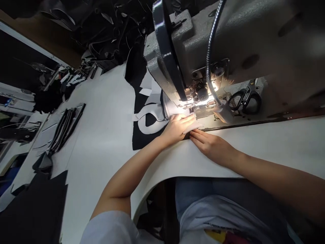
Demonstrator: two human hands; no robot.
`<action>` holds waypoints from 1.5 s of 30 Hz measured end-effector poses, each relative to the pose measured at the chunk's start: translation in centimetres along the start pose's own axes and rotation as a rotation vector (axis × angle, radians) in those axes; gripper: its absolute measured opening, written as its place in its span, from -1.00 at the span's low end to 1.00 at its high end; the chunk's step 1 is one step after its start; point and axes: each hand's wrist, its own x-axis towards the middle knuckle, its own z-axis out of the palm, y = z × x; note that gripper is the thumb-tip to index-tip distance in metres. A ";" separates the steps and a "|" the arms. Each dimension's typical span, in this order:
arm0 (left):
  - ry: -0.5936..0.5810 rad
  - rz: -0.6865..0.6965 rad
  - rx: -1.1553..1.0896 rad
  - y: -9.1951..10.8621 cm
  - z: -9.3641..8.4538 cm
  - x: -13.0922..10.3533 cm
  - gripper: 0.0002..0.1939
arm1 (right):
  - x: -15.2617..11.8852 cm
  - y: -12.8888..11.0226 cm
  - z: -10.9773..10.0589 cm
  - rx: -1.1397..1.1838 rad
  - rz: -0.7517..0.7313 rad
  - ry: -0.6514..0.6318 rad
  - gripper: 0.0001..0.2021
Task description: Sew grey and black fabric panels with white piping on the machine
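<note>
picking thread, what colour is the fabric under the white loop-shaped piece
Black fabric, clearest in the head view.

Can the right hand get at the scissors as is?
Probably yes. The right hand is at the fabric, and the scissors lie beyond it, under the machine's arm. The lamp sits close to one handle; the other looks uncovered.

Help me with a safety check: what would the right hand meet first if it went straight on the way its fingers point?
Probably the left hand, just past the pale piece at the right hand's fingertips. Depth is unclear in this one view, so it could pass slightly above.
</note>
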 end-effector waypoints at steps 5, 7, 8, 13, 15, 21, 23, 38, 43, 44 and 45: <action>0.078 0.049 -0.032 1.5 -0.3 0.4 -0.68 | 0.3 0.2 -0.1 0.096 0.002 -0.051 -0.67; 0.129 0.031 0.006 2.5 0.2 -0.3 -0.70 | 0.1 0.4 -0.1 0.126 -0.006 -0.034 -0.68; 0.164 0.024 0.029 2.8 0.6 -0.8 -0.69 | -0.1 0.5 -0.2 0.134 -0.004 -0.016 -0.69; 0.307 0.023 0.064 2.5 2.8 -2.9 -0.60 | -0.8 1.6 -1.1 0.045 0.196 0.046 -0.76; 0.332 0.016 0.039 2.1 3.2 -3.1 -0.61 | -0.8 2.0 -1.3 0.018 0.286 0.043 -0.76; 0.294 -0.002 -0.046 1.8 3.1 -2.8 -0.65 | -0.3 2.2 -0.8 0.043 0.199 -0.005 -0.74; 0.276 0.013 -0.065 1.5 3.0 -2.6 -0.68 | -0.2 2.2 -0.7 0.039 0.191 -0.015 -0.74; 0.469 0.055 -0.140 -3.7 4.0 1.0 -0.76 | -0.5 2.4 -0.2 0.031 0.199 0.006 -0.73; 0.476 0.049 -0.132 -4.4 3.7 2.3 -0.73 | -0.2 2.3 -0.3 0.034 0.203 0.027 -0.73; 0.478 0.051 -0.130 -4.5 3.7 2.4 -0.72 | -0.2 2.3 -0.2 0.039 0.205 0.027 -0.73; 0.483 0.052 -0.131 -4.5 3.7 2.5 -0.72 | -0.2 2.3 -0.2 0.046 0.209 0.023 -0.73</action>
